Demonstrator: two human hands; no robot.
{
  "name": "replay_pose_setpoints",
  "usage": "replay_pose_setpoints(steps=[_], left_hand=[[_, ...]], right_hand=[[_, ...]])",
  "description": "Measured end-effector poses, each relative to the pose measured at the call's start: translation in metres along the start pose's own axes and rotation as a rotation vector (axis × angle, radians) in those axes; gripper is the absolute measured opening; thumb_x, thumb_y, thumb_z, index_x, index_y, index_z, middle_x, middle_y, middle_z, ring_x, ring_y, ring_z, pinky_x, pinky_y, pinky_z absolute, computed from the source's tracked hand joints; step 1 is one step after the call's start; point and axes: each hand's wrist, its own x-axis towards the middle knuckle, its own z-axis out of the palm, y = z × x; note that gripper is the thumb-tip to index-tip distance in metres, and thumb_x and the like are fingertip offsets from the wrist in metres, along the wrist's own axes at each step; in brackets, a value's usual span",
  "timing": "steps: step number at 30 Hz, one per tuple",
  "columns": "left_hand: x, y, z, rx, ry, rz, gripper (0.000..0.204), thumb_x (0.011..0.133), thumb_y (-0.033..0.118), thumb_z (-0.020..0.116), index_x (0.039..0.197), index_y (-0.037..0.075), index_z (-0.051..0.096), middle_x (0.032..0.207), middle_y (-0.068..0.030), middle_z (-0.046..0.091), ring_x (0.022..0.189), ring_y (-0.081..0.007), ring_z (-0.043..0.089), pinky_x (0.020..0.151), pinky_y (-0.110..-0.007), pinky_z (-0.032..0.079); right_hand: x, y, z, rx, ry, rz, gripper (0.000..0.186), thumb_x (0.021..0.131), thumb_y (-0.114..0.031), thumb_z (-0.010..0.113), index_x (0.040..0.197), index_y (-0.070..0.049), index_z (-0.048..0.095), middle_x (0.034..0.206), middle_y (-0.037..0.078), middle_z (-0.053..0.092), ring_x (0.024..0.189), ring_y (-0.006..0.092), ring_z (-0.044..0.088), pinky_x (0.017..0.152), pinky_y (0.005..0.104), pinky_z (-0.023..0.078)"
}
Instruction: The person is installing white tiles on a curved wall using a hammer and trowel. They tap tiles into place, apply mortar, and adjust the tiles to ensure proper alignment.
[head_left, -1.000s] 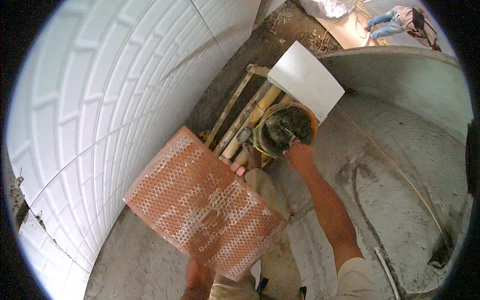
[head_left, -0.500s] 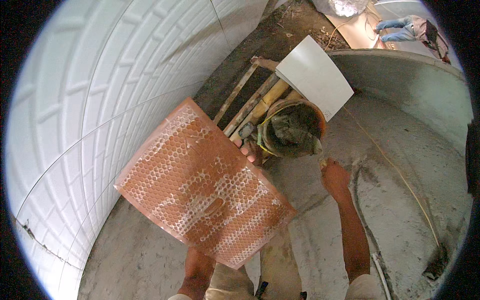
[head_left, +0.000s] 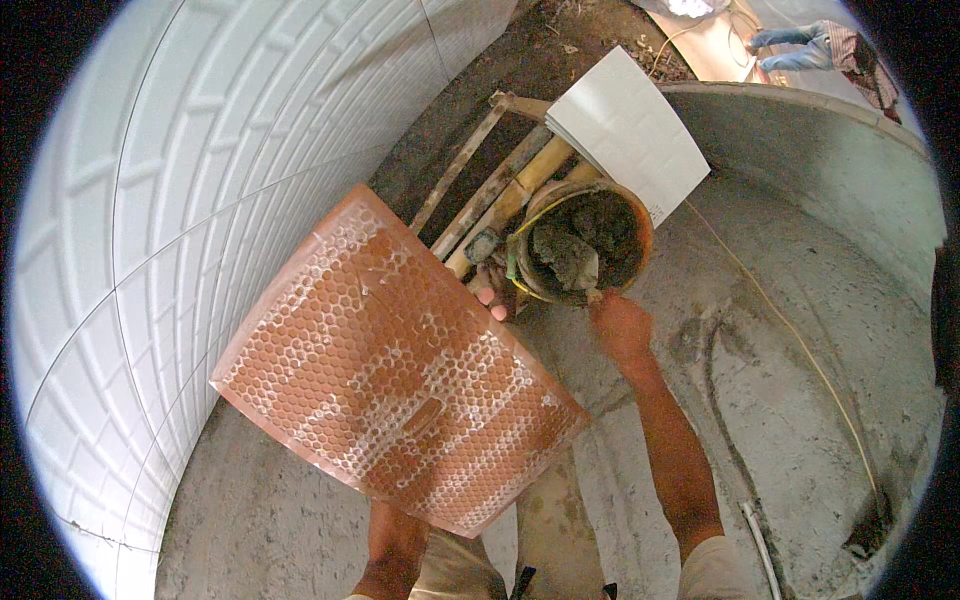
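A large reddish-brown wall tile [head_left: 330, 330], its honeycomb-ridged back facing up, slants across the space before me. My left hand [head_left: 492, 298] supports it from beneath; fingertips show at its far edge, while the palm is hidden. To the right stands a bucket [head_left: 640, 255] holding grey wet mortar [head_left: 605, 220]. My right hand [head_left: 622, 325] is closed round the handle of a trowel [head_left: 575, 265], just outside the bucket's near rim. The trowel's mortar-smeared blade lies inside the bucket, against the mortar.
Beyond the bucket, white tiles [head_left: 630, 125] lie stacked beside wooden poles [head_left: 490, 190]. A white brick-patterned wall [head_left: 220, 190] rises on the left; a low curved wall [head_left: 840, 160] bounds the right. A cord [head_left: 790, 315] crosses the concrete floor. Another person [head_left: 830, 48] is at far right.
My right hand has moved left toward the bucket, bringing the trowel blade further in over the mortar. The tile stays in my left hand, with a slight shift in view.
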Motion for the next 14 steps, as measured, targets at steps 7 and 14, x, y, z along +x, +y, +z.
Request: replay_pose_setpoints(steps=[7,14], left_hand=[[-0.005,0.039,0.009,-0.281,0.105,-0.226,0.042,0.104,0.015,0.038,0.143,0.002,0.047,0.149,-0.0119,0.050,0.135,-0.0279,0.047,0.117,-0.040,0.034],[0.003,0.011,0.004,-0.283,0.093,0.003,0.047,0.102,0.025,0.051,0.144,0.004,0.045,0.151,-0.0173,0.045,0.140,-0.0261,0.042,0.121,-0.038,0.027]], right_hand=[[0.021,0.014,0.019,0.136,0.078,-0.143,0.034,0.097,-0.032,0.056,0.103,0.001,0.065,0.090,0.025,0.070,0.086,0.0465,0.068,0.073,0.0554,0.053],[0.016,0.042,0.021,0.342,-0.065,-0.135,0.043,0.097,-0.033,0.055,0.123,-0.001,0.065,0.105,0.029,0.068,0.101,0.0456,0.066,0.091,0.0543,0.049]])
